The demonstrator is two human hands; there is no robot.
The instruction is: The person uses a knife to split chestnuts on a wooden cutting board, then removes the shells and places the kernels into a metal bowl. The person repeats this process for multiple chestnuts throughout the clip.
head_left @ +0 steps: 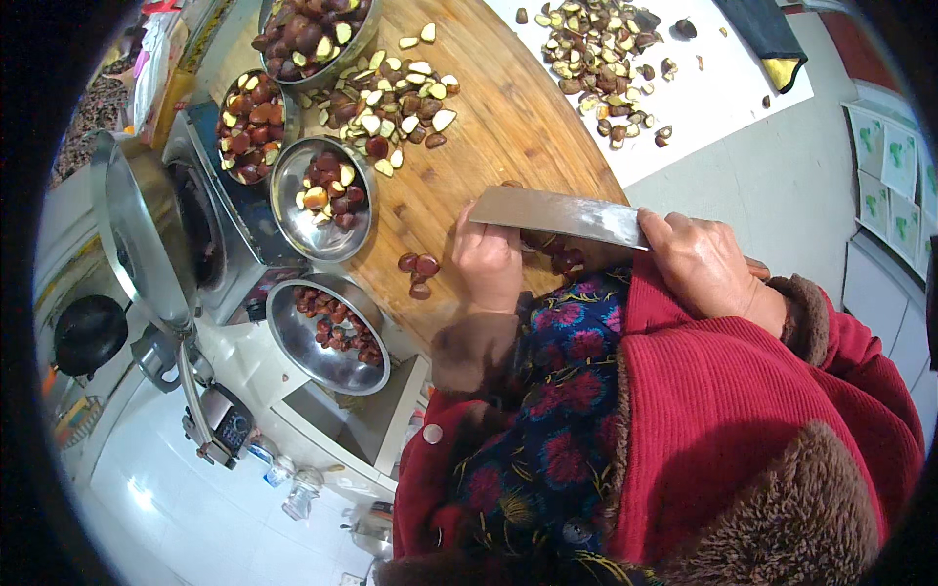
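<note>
My right hand (pixel 708 259) is closed round the handle end of a cleaver (pixel 562 215). Its broad grey blade lies across in front of me, over the wooden board's near edge. Against the blade's left end is my left hand (pixel 489 264), its fingers bent together; the blade covers part of them, and what they hold cannot be made out. Dark brown chestnuts (pixel 567 261) lie just under the blade, partly hidden. A few loose chestnuts (pixel 420 264) sit left of my left hand. Farther off, a heap of cut chestnuts (pixel 391 107) with pale yellow faces spreads over the board (pixel 498 107).
Metal bowls holding chestnuts line the left: one small bowl (pixel 295 176) and one lower bowl (pixel 357 383) among them. More cut chestnuts (pixel 601 68) cover a white sheet (pixel 743 107) at far right. A stove with a large lidded pan (pixel 161 234) stands left.
</note>
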